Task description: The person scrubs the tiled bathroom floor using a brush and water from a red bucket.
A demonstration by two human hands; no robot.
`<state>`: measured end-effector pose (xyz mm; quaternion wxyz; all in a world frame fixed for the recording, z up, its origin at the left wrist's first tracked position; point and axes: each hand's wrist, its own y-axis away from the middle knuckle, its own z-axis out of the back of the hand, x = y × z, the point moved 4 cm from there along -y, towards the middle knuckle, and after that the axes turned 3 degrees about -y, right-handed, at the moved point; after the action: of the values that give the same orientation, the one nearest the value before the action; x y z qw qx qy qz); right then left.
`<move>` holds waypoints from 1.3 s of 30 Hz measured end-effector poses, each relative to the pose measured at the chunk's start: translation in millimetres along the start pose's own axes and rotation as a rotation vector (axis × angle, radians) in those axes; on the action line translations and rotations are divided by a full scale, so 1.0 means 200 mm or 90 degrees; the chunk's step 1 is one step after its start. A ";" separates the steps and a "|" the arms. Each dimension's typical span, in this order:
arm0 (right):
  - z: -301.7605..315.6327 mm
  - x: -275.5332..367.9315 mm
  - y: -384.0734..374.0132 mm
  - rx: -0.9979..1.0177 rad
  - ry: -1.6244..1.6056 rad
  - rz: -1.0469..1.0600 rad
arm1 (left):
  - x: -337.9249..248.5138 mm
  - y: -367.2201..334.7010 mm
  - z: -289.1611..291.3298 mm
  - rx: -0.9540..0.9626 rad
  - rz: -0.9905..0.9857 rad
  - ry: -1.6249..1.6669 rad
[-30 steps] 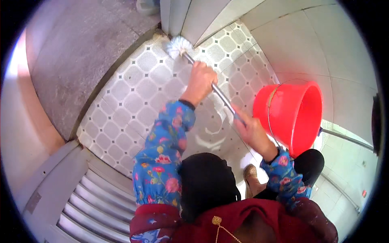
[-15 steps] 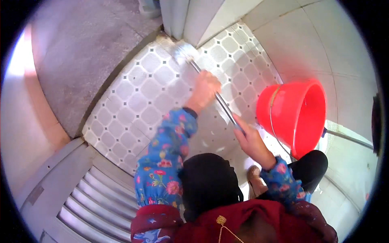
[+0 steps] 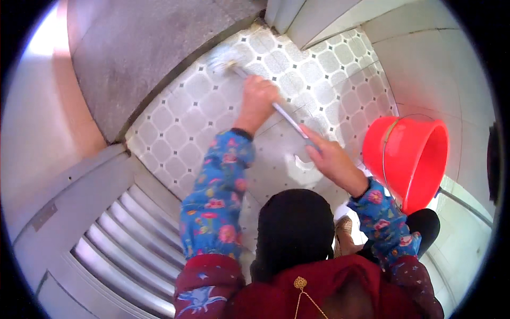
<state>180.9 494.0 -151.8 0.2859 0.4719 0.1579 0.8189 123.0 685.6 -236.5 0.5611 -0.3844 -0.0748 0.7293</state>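
Note:
My left hand [image 3: 258,100] is closed around the handle of a long-handled scrub brush [image 3: 289,118], not far from its head. Farther down, toward the near end of that handle, my right hand [image 3: 336,164] grips it with the thumb laid along it. The brush head [image 3: 226,61], pale and bluish-white, is smeared by motion. It is at the patterned tile floor [image 3: 196,103], close to the edge of a grey raised slab [image 3: 159,42]. Blue flowered sleeve covers are on both my forearms.
A red bucket [image 3: 380,151] with a wire handle stands on the right, near a tiled wall [image 3: 425,69]. A dark pole [image 3: 467,207] lies behind it. On the left is a louvred grey door [image 3: 58,250]; a grey door frame [image 3: 313,21] stands at the far side.
The brush head has moved left along the floor, away from the door frame corner, with both hands still on the handle. The whole view has shifted somewhat.

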 end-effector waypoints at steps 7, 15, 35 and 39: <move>-0.18 0.14 -0.01 0.174 0.008 -0.050 | 0.05 0.32 0.24 0.015 0.125 -0.065; -0.13 0.02 0.09 -0.105 -0.102 -0.021 | -0.03 -0.04 -0.09 0.027 -0.051 0.097; -0.36 -0.03 0.04 -0.044 -0.155 0.082 | 0.04 0.23 0.15 0.043 0.006 0.017; -0.47 0.25 -0.09 0.194 -0.255 0.080 | 0.23 0.44 0.41 0.108 0.080 -0.090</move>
<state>86.7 539.1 -174.5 0.1855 0.6714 0.1901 0.6919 -1.0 720.1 -249.5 0.5377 -0.2872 -0.0281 0.7922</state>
